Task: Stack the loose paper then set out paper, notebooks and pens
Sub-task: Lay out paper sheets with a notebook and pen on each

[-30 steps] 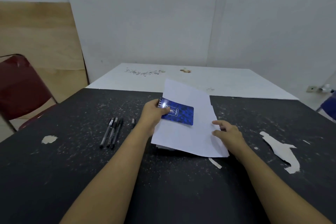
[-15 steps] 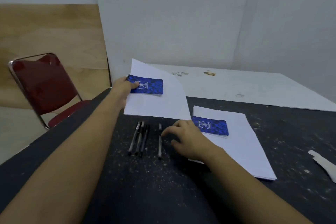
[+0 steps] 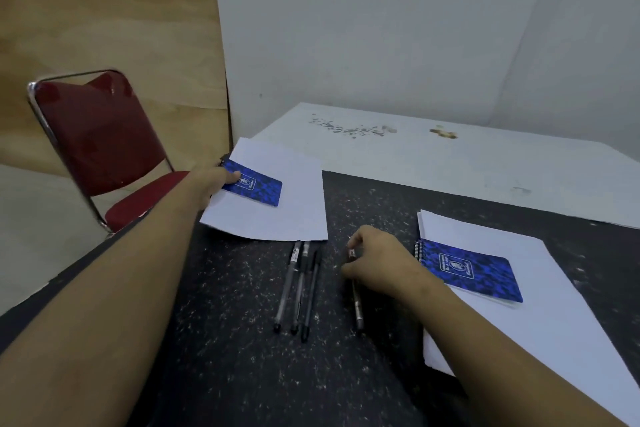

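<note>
- Since half a second ago, my left hand [image 3: 211,184] has carried its sheet [image 3: 277,218] and left notebook [image 3: 256,189] lower and nearer the table, and my right hand [image 3: 381,260] has closed on the lone pen [image 3: 357,308] it was only touching.
- Table [image 3: 225,374]: black and speckled, butted against a white table [image 3: 485,166] beyond. A red chair [image 3: 97,135] stands off its left edge.
- Stack [image 3: 554,340]: it lies at the right of the table with its edges roughly squared, so I judge the stacking done. Sheets remain in it to hand out.
- Sheet: it is at the far left corner, its near edge just beyond the tops of the three pens [image 3: 299,288]. I cannot tell whether it lies flat yet or is still lifted.
- Right notebook [image 3: 474,270]: it rests on the stack, spiral side toward my right hand, not yet set out.
- Left notebook: it sits on the sheet, clamped there by my left thumb on its cover. The fingers beneath are hidden.
- Right hand: the fingers are curled over the upper end of the lone pen, pinching it. The pen's body lies on the table between the three pens and the stack.
- Three pens: they lie side by side, touching and untouched by either hand.
- My reading: the first place is nearly laid and lacks only a pen. The other places and the rest of the pens are left.
</note>
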